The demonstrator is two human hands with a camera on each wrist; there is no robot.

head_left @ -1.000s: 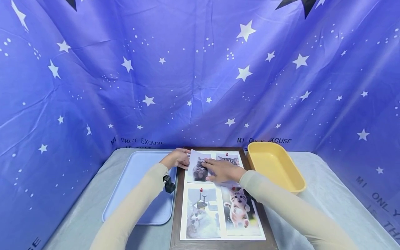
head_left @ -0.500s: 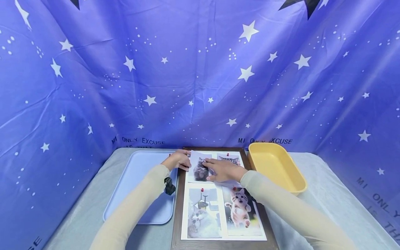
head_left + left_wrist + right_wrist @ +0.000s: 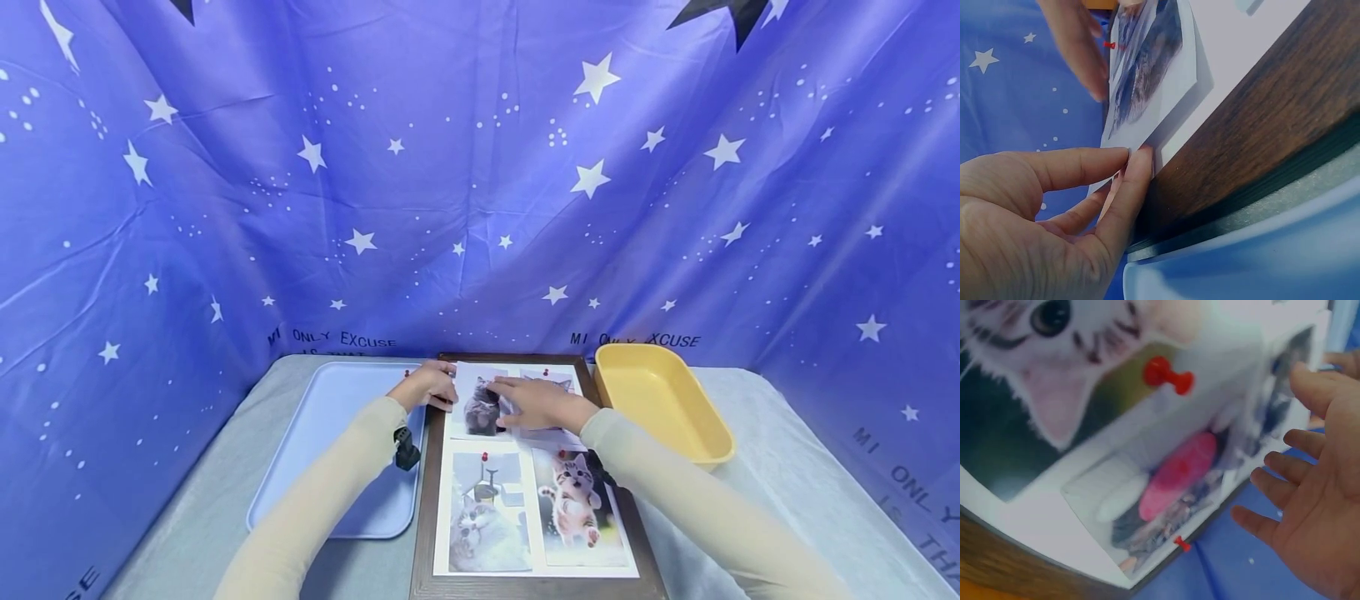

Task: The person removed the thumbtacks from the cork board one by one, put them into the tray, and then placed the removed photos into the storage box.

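Now, beyond the pinned photos [image 3: 490,537], the loose photo [image 3: 480,412] lies at the board's [image 3: 426,508] far left; the right hand [image 3: 542,402], spread and gripping nothing, looks slightly raised since a moment ago, so the left hand [image 3: 429,385] (pinching its left edge) probably does most steadying.

Frame [image 3: 1254,119] looks like dark brown wood, grain visible, low sheen; grey-cat print [image 3: 481,410] is thin smooth paper; kitten print [image 3: 576,504] also paper, perhaps semi-gloss, right wrist view too blurred to be sure; push pin [image 3: 1169,376] reads as shiny red plastic; tray [image 3: 337,392] and bin [image 3: 652,392] smooth plastic; table cover [image 3: 772,442] soft matt cloth; backdrop [image 3: 480,167] creased fabric, slight sheen.
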